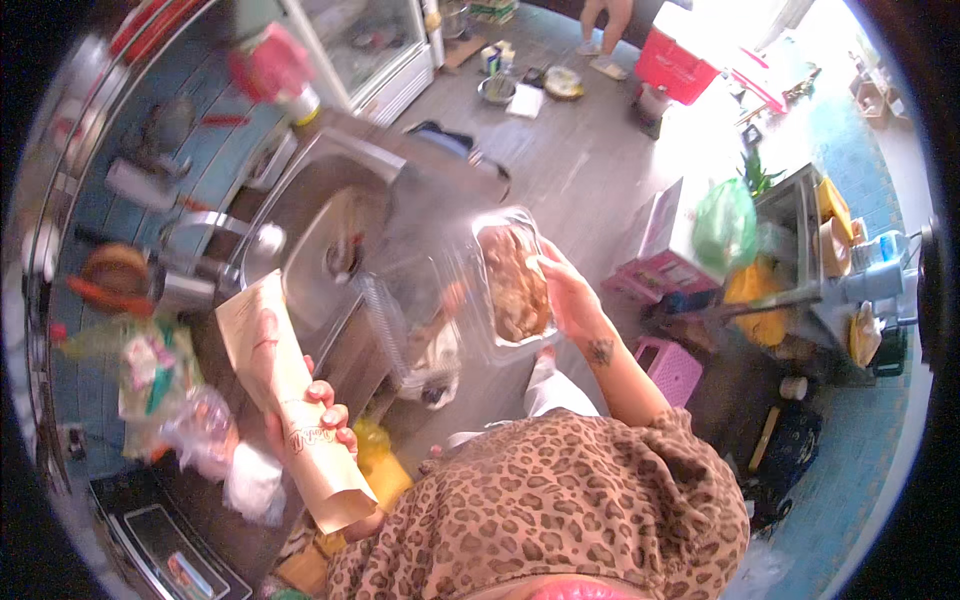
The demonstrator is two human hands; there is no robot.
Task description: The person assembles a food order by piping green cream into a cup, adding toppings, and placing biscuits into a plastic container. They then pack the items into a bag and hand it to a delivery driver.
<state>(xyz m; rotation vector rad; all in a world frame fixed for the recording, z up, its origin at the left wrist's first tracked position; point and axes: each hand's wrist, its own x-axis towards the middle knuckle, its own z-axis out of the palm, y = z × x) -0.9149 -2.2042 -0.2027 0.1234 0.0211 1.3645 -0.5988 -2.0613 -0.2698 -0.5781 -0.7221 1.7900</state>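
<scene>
Clear plastic clamshell container (512, 285) sits at the middle of the view, lid swung open to the left, its tray filled with a lumpy brown cooked food (515, 282) that may be fried meat, though the blur makes that uncertain. The right hand (568, 292) grips the tray's right rim, fingers curled over the edge and thumb on top, holding it up above the floor in front of the steel sink (330, 225). The left hand (305, 415) is wrapped tightly round a long tan paper bag (290, 395), flat and creased, with a reddish print on its face, its upper end pointing up and away from the body. Judging by this, the step in hand looks like the packing of a food portion: container and bag are both held, but well apart. Bringing them together would call for the thin, springy lid to be shut first and the limp bag to be opened, which is awkward with both hands full. The sink basin is dull brushed metal with a curved tap (225, 228) at its left, and on the surface beside it lie crumpled clear plastic bags (205, 435). A pink plastic stool (668, 365) stands on the grey floor below the right forearm.
</scene>
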